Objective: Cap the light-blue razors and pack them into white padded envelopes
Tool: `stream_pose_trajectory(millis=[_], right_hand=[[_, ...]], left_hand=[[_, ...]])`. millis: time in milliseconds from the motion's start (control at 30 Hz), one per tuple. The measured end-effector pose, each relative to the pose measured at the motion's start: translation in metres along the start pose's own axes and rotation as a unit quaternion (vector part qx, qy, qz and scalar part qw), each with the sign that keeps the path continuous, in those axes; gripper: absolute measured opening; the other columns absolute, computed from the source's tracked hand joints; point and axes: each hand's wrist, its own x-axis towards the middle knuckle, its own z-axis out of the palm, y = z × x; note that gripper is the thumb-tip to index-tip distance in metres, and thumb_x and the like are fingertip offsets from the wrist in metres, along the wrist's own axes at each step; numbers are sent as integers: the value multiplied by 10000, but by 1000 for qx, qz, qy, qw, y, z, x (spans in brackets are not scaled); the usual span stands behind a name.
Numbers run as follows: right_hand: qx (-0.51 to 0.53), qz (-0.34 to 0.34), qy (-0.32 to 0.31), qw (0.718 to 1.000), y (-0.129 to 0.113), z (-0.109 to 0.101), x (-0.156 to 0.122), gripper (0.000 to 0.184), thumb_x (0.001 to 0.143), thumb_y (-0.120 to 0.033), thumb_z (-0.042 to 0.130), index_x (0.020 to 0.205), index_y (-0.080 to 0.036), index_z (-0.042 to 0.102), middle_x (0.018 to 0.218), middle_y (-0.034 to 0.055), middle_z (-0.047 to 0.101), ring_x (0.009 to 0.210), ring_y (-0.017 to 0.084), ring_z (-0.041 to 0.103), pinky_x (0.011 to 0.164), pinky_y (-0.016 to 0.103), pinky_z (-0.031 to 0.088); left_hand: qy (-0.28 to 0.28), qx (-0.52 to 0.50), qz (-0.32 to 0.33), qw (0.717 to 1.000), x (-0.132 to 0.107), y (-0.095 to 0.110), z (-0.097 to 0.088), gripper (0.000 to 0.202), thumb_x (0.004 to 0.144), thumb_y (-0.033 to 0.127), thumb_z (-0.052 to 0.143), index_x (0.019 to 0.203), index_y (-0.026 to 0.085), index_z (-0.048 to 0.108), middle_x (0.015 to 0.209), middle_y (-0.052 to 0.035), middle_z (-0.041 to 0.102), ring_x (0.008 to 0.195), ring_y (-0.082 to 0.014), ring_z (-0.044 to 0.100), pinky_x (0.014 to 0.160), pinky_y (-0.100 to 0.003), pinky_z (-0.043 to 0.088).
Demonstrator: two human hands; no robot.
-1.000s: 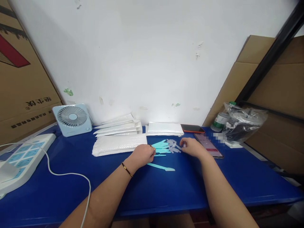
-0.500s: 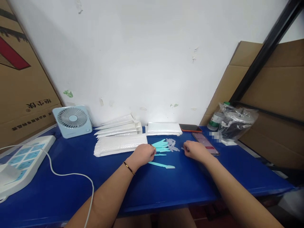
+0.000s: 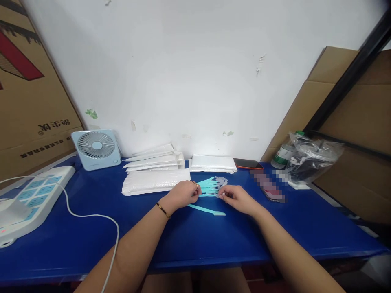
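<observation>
A person's left hand (image 3: 183, 193) pinches a turquoise eyebrow razor (image 3: 207, 195) above a blue tabletop (image 3: 241, 240) as the right hand (image 3: 236, 196), fingertips closed on what looks like a translucent blade cover (image 3: 217, 195), meets its tip, apparently the capping step. Spare covers (image 3: 222, 180) lie just beyond the right hand. Next calls for steady alignment, then a gentle push.

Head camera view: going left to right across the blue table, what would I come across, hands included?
Power strip → fan → larger pile of white packets → left hand → teal sticks → right hand → nearer phone → clear plastic bag.
</observation>
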Motion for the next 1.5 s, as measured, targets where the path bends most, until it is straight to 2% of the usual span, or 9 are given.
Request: stream_pose_trajectory(millis=[367,467,567,767,900,1033,1133,1267,1500], right_hand=[[6,-36,-21,999,-10,2,-2,175,832,-302,538,867,-205,678,787,25,653,647,138,560,583,236,410],[-14,-14,56,998,7,-9,-5,218,848,-326,506,897,-204,681,832,41,666,687,156,577,611,254,425],[-69,47,148,985,27,-20,-7,229,844,-330,490,888,-201,675,820,47,652,687,166,567,628,276,430],[-131,54,84,986,35,-16,-2,157,781,-315,556,829,-204,657,769,28,587,633,146,530,600,267,416],[-143,57,95,984,32,-14,-1,155,811,-288,503,770,-202,625,745,28,580,645,154,528,606,275,406],[-69,66,157,983,31,-16,-1,250,838,-310,470,1020,-208,608,838,49,609,674,166,550,649,307,437],[87,84,179,976,23,-15,1,370,861,-350,454,1190,-194,521,811,50,621,624,158,568,623,311,465],[272,76,197,939,7,-8,3,396,819,-434,558,1108,-163,569,776,62,667,733,188,631,660,301,480],[281,83,223,930,-6,0,4,410,779,-476,612,1019,-146,656,748,70,695,722,194,631,597,272,433]], left_hand=[[-22,-36,56,998,0,8,6,184,799,203,496,840,225,673,758,8,671,709,-138,583,618,-227,390],[-20,-30,39,999,0,6,8,205,802,316,564,966,237,660,882,-6,665,781,-154,591,649,-232,421],[29,35,6,999,3,-2,9,262,793,308,592,1039,225,634,1018,-40,627,907,-189,574,755,-267,445],[35,89,-11,995,10,-12,12,153,817,273,563,924,203,649,973,-48,624,905,-192,566,779,-282,436],[33,94,-12,995,11,-11,10,144,833,277,547,900,204,652,941,-49,633,898,-198,567,774,-295,417],[38,100,-13,994,10,-8,7,216,883,264,455,825,175,643,868,-64,634,828,-190,575,737,-297,405],[52,61,-9,997,10,-6,6,274,905,256,395,798,173,633,834,-56,633,782,-177,574,711,-286,405],[62,-66,-23,996,8,-4,6,250,898,298,405,859,197,630,882,-25,638,781,-153,568,677,-247,414],[70,-156,-38,985,8,-1,7,261,882,357,422,861,191,621,866,-17,636,774,-147,564,690,-249,426]])
